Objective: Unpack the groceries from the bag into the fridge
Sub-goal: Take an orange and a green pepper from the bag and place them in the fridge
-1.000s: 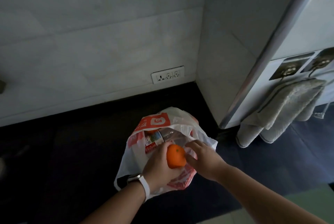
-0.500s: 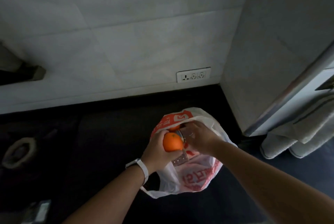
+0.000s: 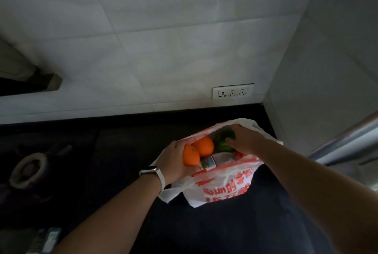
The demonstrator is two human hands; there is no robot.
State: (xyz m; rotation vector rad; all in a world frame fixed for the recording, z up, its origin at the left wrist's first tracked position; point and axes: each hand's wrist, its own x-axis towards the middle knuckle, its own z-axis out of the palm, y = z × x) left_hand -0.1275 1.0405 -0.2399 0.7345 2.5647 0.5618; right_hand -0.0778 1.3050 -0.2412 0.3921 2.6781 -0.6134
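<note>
Hands [image 3: 176, 159] [image 3: 244, 140] inside bag [image 3: 223, 188], left gripping orange [image 3: 190, 156]

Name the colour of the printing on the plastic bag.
Red-orange print on the white plastic bag, clearest in the head view.

1. One head view looks steeply down and forward over both forearms, close above the left hand [image 3: 173, 161].
2. It faces the tiled wall [image 3: 163, 49] beyond the grip.
</note>
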